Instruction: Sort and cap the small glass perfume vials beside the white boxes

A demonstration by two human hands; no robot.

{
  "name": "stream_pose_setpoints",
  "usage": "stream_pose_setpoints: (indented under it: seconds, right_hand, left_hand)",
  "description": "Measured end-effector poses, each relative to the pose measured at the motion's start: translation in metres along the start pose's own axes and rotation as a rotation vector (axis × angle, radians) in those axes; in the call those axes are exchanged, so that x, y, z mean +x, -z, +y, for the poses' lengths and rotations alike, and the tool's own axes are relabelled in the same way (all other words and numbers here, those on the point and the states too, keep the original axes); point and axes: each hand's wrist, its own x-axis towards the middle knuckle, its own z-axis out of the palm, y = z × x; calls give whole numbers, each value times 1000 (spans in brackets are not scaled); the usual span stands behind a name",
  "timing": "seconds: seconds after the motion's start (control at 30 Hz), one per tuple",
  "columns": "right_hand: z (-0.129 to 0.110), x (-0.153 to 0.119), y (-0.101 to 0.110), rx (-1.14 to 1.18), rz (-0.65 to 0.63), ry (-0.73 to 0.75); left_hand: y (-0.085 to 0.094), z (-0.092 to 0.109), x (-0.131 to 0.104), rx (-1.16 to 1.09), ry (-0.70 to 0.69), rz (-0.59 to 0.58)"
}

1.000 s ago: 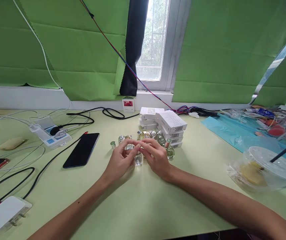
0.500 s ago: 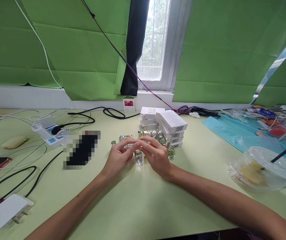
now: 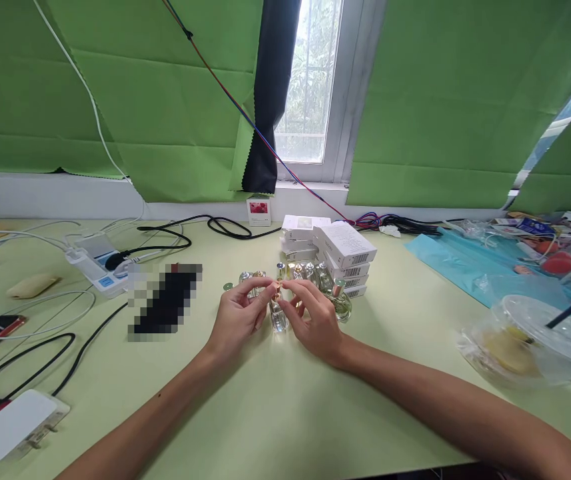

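Note:
A clear glass perfume bottle [image 3: 278, 320] stands upright between my hands, its gold-coloured collar [image 3: 277, 291] showing at the top. My left hand [image 3: 240, 313] is closed, thumb and forefinger pinching at that collar from the left. From the right, the fingertips of my right hand [image 3: 318, 327] close on the same spot. Behind the hands are several more small perfume bottles [image 3: 309, 271], partly hidden by my fingers. A rounder bottle with a greenish metallic cap [image 3: 338, 288] is just beyond my right hand. A round green piece [image 3: 228, 287] lies behind my left hand.
White boxes [image 3: 348, 243] are stacked behind the bottles. To the left are a power strip [image 3: 98, 267], cables, a blurred-out dark object [image 3: 165, 300] and a white adapter [image 3: 18, 423]. A lidded plastic cup [image 3: 530, 340] in a bag and blue sheeting [image 3: 450, 260] lie right.
My right fingers have shifted slightly, uncovering the gold-coloured collar between the fingertips. The bottle stays in nearly the same place, and the view has moved a little.

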Motion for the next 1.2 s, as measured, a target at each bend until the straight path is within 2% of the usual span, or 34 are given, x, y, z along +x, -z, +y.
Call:
stream_pose_setpoints:
  seconds: [0.3,0.63,0.93,1.2]
  right_hand:
    - [4,-2,-1,-16,-21,17]
    - [8,-7,-1,-86,-42,70]
    - [9,-7,-3,-59,-26,118]
    - [8,-7,-3,-39,-47,114]
  left_hand:
    - [4,-3,0,23,4,-25]
    - [1,5,-3,-5,14,-60]
    - [4,-2,-2,-34,4,-94]
    - [0,2,-2,-4,18,-95]
